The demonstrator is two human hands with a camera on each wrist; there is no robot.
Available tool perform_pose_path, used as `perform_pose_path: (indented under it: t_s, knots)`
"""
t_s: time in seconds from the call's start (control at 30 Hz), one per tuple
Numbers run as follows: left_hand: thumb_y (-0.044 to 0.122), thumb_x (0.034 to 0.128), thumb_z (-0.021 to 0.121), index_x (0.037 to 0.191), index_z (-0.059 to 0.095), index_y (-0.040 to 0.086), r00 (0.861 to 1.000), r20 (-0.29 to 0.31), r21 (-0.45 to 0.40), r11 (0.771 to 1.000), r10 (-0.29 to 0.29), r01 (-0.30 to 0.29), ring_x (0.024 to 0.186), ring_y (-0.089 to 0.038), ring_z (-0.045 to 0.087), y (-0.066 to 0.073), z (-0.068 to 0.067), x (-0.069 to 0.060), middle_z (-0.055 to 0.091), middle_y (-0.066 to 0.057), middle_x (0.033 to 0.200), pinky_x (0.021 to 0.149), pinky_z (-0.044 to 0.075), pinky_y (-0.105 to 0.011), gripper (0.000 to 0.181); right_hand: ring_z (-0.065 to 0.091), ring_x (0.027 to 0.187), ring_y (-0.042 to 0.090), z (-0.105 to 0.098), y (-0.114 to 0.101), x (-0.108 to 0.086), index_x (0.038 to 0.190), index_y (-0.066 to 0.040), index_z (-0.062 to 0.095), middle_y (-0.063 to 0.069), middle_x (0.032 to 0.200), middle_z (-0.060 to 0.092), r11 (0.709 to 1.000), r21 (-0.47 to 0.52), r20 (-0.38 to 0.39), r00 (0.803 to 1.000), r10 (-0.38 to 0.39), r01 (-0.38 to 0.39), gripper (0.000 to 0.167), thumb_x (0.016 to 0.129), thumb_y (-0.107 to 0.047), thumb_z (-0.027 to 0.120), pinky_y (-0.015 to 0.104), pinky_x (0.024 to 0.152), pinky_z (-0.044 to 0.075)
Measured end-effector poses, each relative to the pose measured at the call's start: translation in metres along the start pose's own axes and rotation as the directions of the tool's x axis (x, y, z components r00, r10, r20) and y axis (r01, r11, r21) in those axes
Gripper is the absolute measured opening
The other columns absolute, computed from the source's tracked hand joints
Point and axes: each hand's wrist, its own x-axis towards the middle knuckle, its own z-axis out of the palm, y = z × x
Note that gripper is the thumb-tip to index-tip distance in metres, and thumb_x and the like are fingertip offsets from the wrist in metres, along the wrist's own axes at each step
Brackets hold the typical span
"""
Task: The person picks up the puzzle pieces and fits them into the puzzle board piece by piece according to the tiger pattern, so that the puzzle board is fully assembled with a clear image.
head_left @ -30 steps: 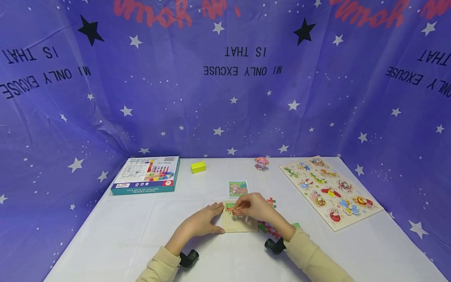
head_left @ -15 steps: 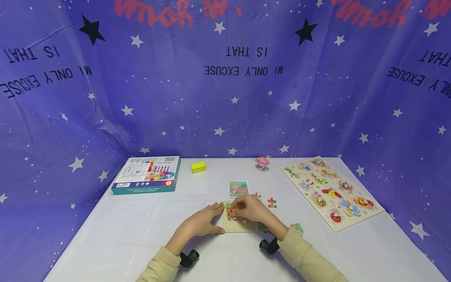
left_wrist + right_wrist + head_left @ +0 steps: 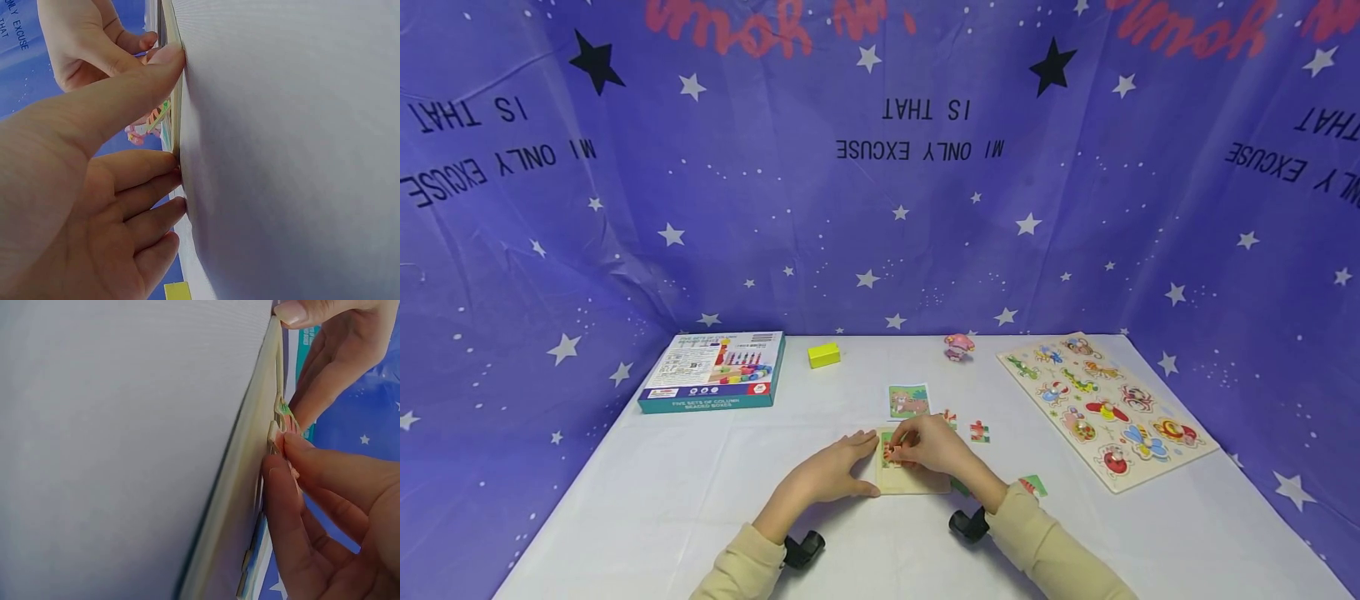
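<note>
Fingertips and thumb of the left hand touch the left side of a wooden tray, its fingers fairly straight. Over the tray's upper left part, the right hand pinches a reddish puzzle piece between thumb and fingers. Green and red pieces lie in the tray's upper left corner, partly hidden by that hand. Just behind the tray is a small picture card. Whether the pinched piece is seated cannot be told.
Loose puzzle pieces lie right of the tray, some partly behind the right arm. A flat box and yellow block stand back left. A pink figurine stands at the back; an insect puzzle board lies right.
The right hand has moved slightly left over the tray with its piece, and its forearm has shifted left, uncovering more of the loose pieces. The left hand stays in place.
</note>
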Motion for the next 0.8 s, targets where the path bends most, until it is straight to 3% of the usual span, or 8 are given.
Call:
perform_pose_path:
  t_s: [0.3, 0.5, 0.8]
  knots:
    - [0.040, 0.0819, 0.075, 0.143, 0.042, -0.002, 1.000, 0.001, 0.001, 1.000, -0.008, 0.008, 0.139, -0.036, 0.031, -0.0005, 0.0016, 0.0009, 0.038, -0.015, 0.150, 0.113, 0.027, -0.049, 0.081, 0.054, 0.047, 0.007, 0.0003, -0.0019, -0.0001, 0.088, -0.009, 0.073, -0.006, 0.062, 0.059, 0.999, -0.045, 0.003, 1.000, -0.019, 0.020, 0.008, 0.081, -0.007, 0.076, 0.021, 0.042, 0.044]
    - [0.040, 0.0818, 0.075, 0.143, 0.043, -0.002, 1.000, 0.000, 0.001, 1.000, -0.012, 0.012, 0.139, -0.036, 0.031, -0.0014, 0.0024, 0.0009, 0.038, -0.015, 0.150, 0.113, 0.028, -0.050, 0.081, 0.050, 0.058, 0.003, -0.0047, -0.0001, 0.0007, 0.092, -0.012, 0.075, -0.009, 0.071, 0.063, 0.987, -0.120, 0.037, 0.994, -0.100, 0.104, 0.013, 0.080, -0.010, 0.079, 0.020, 0.053, 0.044]
    - [0.040, 0.0823, 0.075, 0.144, 0.041, -0.002, 1.000, 0.000, 0.000, 1.000, -0.004, 0.004, 0.139, -0.036, 0.030, -0.0019, 0.0021, 0.0005, 0.037, -0.015, 0.151, 0.113, 0.027, -0.049, 0.082, 0.059, 0.072, 0.008, -0.0076, 0.0022, 0.0024, 0.096, -0.010, 0.075, -0.003, 0.088, 0.070, 0.978, -0.099, 0.120, 0.977, -0.174, 0.186, 0.018, 0.078, -0.009, 0.080, 0.020, 0.065, 0.050]
